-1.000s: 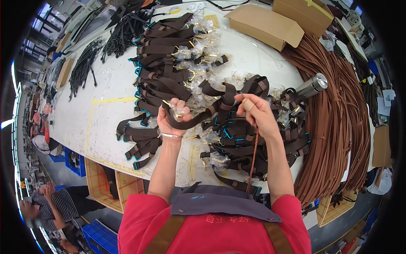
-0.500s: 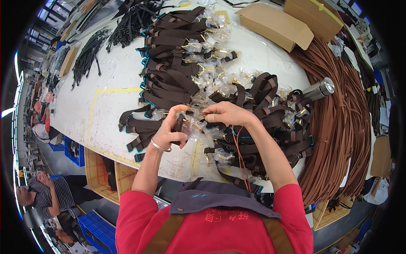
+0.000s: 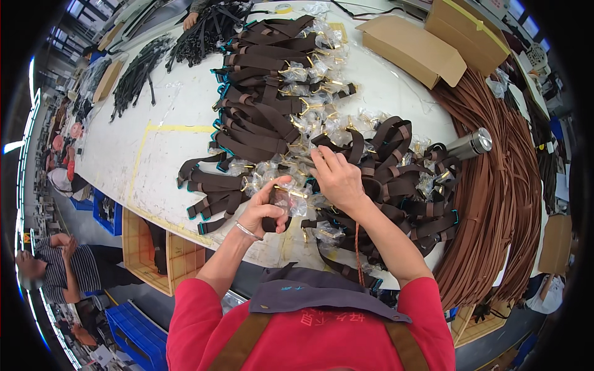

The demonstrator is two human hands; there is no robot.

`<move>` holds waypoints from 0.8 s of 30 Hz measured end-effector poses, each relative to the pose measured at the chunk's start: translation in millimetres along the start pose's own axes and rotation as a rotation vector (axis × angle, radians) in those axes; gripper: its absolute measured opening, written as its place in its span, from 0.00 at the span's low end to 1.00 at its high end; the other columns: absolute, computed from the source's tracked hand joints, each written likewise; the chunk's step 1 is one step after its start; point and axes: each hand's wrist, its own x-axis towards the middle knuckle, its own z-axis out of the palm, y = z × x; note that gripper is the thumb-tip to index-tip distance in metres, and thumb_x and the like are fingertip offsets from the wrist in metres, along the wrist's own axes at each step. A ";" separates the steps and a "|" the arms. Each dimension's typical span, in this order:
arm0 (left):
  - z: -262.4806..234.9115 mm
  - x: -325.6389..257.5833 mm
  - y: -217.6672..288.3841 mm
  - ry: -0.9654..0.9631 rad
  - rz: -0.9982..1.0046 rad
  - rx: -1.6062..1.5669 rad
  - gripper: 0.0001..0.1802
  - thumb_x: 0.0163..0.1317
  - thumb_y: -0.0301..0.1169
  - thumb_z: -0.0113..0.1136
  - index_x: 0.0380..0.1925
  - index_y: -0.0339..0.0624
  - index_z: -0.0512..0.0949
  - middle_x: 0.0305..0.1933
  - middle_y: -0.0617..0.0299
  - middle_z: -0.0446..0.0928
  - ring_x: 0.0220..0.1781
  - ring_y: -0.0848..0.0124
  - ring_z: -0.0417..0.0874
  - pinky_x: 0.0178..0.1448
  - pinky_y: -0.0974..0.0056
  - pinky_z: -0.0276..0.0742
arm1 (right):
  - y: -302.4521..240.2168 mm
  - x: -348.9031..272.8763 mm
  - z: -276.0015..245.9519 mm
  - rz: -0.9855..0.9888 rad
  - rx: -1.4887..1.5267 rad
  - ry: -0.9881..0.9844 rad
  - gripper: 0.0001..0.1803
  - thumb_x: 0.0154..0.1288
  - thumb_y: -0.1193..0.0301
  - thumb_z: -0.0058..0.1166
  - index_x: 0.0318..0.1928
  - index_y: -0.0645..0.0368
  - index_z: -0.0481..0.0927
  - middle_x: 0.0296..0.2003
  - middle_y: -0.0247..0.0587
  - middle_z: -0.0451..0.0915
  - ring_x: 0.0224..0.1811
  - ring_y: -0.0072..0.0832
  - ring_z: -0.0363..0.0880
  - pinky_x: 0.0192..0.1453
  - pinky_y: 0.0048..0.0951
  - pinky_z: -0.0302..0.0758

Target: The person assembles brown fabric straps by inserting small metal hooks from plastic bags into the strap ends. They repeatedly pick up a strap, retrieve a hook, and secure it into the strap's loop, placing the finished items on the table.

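On white table (image 3: 154,154): left hand (image 3: 263,210) grips folded brown strap (image 3: 277,207), plastic-wrapped gold hardware.

Big white worktable (image 3: 124,154) fills the middle, yellow tape line (image 3: 176,128) marked on its top. Cardboard boxes (image 3: 411,46) at 1 o'clock. Long heap of brown strips (image 3: 495,235) at 3 o'clock. Blue crates (image 3: 133,334) on grey floor at 7 o'clock. Seated person in striped shirt (image 3: 62,269) at 8 o'clock. Bright window strip (image 3: 34,102) at 9 o'clock.
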 end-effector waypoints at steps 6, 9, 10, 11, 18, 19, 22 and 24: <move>13.0 -5.9 2.2 -0.053 -0.055 0.222 0.44 0.36 0.14 0.51 0.61 0.41 0.53 0.30 0.54 0.71 0.16 0.71 0.70 0.17 0.69 0.67 | 0.7 10.0 14.1 -0.085 -0.051 -0.070 0.18 0.44 0.74 0.48 0.41 0.62 0.73 0.35 0.38 0.72 0.31 0.26 0.72 0.28 0.22 0.73; 15.5 -9.6 2.6 -0.081 -0.087 0.341 0.47 0.34 0.14 0.51 0.62 0.41 0.51 0.29 0.53 0.72 0.15 0.71 0.70 0.17 0.70 0.65 | 10.4 2.4 19.5 -0.075 -0.005 -0.051 0.17 0.45 0.73 0.50 0.40 0.61 0.73 0.36 0.37 0.72 0.32 0.27 0.73 0.29 0.23 0.73; 15.0 -9.3 3.7 -0.086 -0.086 0.368 0.47 0.34 0.14 0.51 0.62 0.41 0.51 0.29 0.53 0.72 0.15 0.71 0.71 0.17 0.70 0.65 | 13.1 0.4 18.6 -0.056 0.006 -0.051 0.17 0.46 0.73 0.50 0.40 0.60 0.73 0.36 0.38 0.72 0.32 0.27 0.73 0.29 0.23 0.74; 11.4 -11.2 4.5 -0.117 -0.103 0.356 0.48 0.34 0.14 0.51 0.63 0.42 0.50 0.28 0.54 0.72 0.15 0.72 0.71 0.17 0.70 0.65 | 14.3 -3.7 16.4 -0.036 0.017 -0.051 0.16 0.46 0.72 0.51 0.40 0.60 0.73 0.36 0.38 0.72 0.32 0.27 0.73 0.29 0.23 0.74; 5.9 -11.0 -3.0 -0.117 -0.118 0.351 0.49 0.35 0.14 0.52 0.63 0.43 0.49 0.33 0.54 0.70 0.16 0.72 0.71 0.18 0.70 0.68 | 0.2 0.4 3.6 -0.022 0.045 -0.044 0.15 0.47 0.72 0.54 0.38 0.60 0.73 0.36 0.38 0.72 0.32 0.28 0.74 0.29 0.24 0.73; 6.9 -10.3 -4.7 -0.121 -0.109 0.356 0.49 0.35 0.14 0.53 0.63 0.43 0.48 0.33 0.54 0.70 0.16 0.72 0.71 0.18 0.70 0.68 | -1.3 2.7 10.5 -0.061 0.040 -0.029 0.14 0.47 0.72 0.54 0.37 0.60 0.73 0.36 0.37 0.72 0.32 0.28 0.74 0.30 0.23 0.73; 6.6 -12.6 -4.7 -0.152 -0.101 0.302 0.48 0.37 0.16 0.53 0.64 0.44 0.48 0.34 0.54 0.70 0.17 0.71 0.72 0.18 0.69 0.69 | -2.5 6.7 15.4 -0.009 0.083 -0.001 0.12 0.49 0.72 0.54 0.35 0.60 0.73 0.36 0.38 0.72 0.32 0.31 0.75 0.31 0.26 0.73; -3.3 -16.9 -5.8 -0.159 -0.078 0.178 0.47 0.39 0.17 0.52 0.64 0.44 0.48 0.34 0.53 0.70 0.17 0.71 0.73 0.18 0.68 0.69 | 10.2 10.9 9.2 0.109 0.167 0.082 0.12 0.49 0.72 0.54 0.36 0.60 0.73 0.36 0.39 0.72 0.33 0.33 0.75 0.31 0.29 0.73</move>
